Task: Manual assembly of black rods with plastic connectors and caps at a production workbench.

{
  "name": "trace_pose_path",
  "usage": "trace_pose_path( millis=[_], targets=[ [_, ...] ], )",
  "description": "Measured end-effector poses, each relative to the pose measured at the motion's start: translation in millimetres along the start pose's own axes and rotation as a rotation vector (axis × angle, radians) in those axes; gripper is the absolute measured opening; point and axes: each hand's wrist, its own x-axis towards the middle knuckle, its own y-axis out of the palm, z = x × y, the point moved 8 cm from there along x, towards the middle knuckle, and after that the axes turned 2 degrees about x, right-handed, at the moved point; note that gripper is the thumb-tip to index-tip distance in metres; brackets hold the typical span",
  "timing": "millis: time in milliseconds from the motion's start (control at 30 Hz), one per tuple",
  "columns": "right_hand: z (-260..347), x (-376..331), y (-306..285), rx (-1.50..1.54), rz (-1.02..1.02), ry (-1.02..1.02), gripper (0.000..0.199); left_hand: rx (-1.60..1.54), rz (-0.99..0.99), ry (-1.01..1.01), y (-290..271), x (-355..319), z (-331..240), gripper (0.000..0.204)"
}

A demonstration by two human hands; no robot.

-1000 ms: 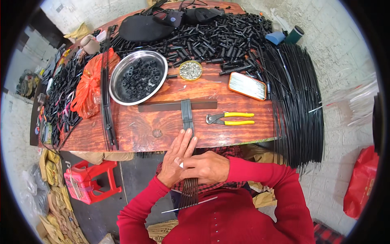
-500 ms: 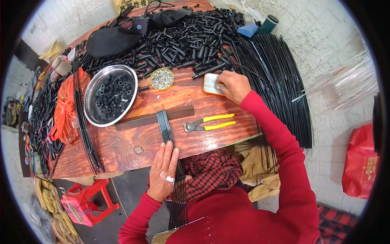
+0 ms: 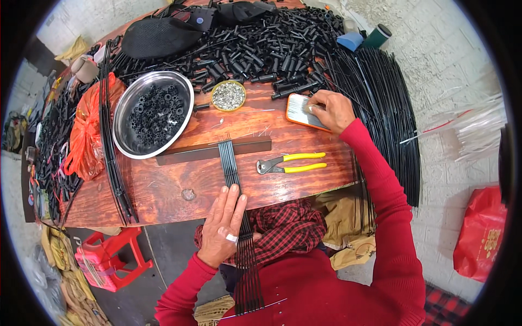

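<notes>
Several thin black rods [image 3: 230, 169] lie side by side, their far ends on a dark bar [image 3: 182, 155] and their near ends hanging over the table edge to my lap. My left hand [image 3: 220, 227] holds them at the edge, fingers straight along the top; what looks like its thumb tip shows at their other side. White tape wraps one finger. My right hand [image 3: 333, 110] is at an orange-rimmed shallow tray [image 3: 298, 110] of thin pale pins, its fingertips pinched together; what they hold is too small to make out. Yellow-handled pincers [image 3: 291, 162] lie between the hands.
A steel bowl [image 3: 116, 128] holds black rings; a round dish [image 3: 229, 96] holds small silvery pieces. Black tubes [image 3: 255, 54] pile up at the back. Long black rods [image 3: 389, 119] overhang the table's right side. An orange bag [image 3: 87, 146] and a red stool [image 3: 128, 255] are at left.
The whole view has shifted a little, so the table things appear farther right and slightly higher. My left hand stays on the rods and my right hand stays at the pin tray.
</notes>
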Motion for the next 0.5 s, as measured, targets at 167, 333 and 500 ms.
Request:
trace_pose_path(
  millis=[167, 333, 500],
  targets=[
    [9.8, 7.9, -3.6, -0.044, -0.012, -0.051, 0.012, -0.002, -0.002, -0.018, 0.2, -1.9, 3.6, 0.092],
    [28.0, 10.4, -19.4, -0.145, -0.133, -0.206, 0.011, -0.037, 0.012, -0.015, 1.6, 0.5, 5.7, 0.092],
    [69.5, 18.4, -3.8, 0.147, -0.027, -0.228, 0.020, -0.056, 0.015, -0.008, 3.0, -0.8, 6.1, 0.090]
  ],
)
